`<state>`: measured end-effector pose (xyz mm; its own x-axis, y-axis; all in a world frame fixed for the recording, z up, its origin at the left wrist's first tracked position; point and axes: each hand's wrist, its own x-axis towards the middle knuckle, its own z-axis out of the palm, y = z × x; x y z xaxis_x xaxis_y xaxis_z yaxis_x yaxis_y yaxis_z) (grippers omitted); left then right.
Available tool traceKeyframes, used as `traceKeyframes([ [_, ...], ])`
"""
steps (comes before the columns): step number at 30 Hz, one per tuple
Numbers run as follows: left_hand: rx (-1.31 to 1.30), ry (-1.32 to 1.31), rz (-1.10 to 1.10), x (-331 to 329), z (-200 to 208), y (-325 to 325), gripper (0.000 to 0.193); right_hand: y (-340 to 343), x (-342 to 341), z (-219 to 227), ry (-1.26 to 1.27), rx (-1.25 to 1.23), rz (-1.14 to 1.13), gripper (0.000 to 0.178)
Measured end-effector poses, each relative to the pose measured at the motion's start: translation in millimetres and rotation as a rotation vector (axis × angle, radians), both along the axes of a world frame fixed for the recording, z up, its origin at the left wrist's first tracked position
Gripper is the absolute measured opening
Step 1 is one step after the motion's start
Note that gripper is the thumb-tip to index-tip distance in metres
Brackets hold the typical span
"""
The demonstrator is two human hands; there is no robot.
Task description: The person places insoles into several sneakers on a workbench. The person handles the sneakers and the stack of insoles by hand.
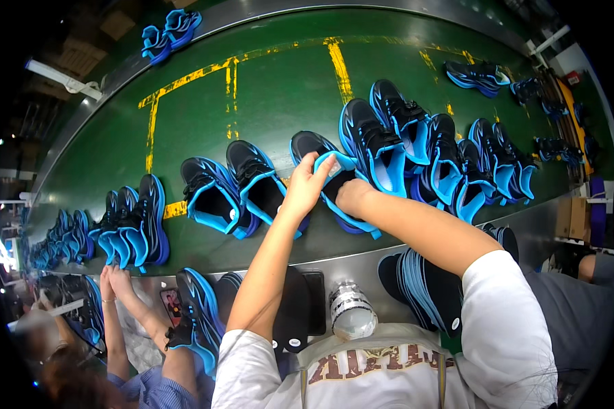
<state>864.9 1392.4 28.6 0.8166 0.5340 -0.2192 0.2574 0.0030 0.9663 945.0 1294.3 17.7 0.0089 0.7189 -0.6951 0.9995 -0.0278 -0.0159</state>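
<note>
A black sneaker (312, 143) with a bright blue lining lies in front of me on the green work surface, toe pointing away. My left hand (308, 178) is closed on the edge of its opening, the thumb lying along the blue tongue. My right hand (353, 198) reaches into the same shoe from the right; its fingers are hidden inside, so I cannot see whether they hold anything. Just left of my left hand stand two similar sneakers (208, 194) side by side. To the right, close to the held shoe, sits another pair of sneakers (377, 146).
More sneakers (484, 160) line the right side, and others (133, 225) the left. Stacked black insoles (416, 290) and a clear jar (353, 313) sit along the near metal edge. At left, another person's hands (116, 279) touch a shoe. Yellow lines (339, 68) mark the green surface.
</note>
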Motion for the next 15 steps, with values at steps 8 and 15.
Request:
traceKeyframes([
  [8, 0.572, 0.042, -0.013, -7, 9, 4, 0.040, -15, -6, 71, 0.241, -0.185, -0.117, 0.053],
  [15, 0.880, 0.098, -0.140, 0, 22, -1, 0.034, -72, -20, 28, 0.175, 0.701, -0.186, 0.031],
])
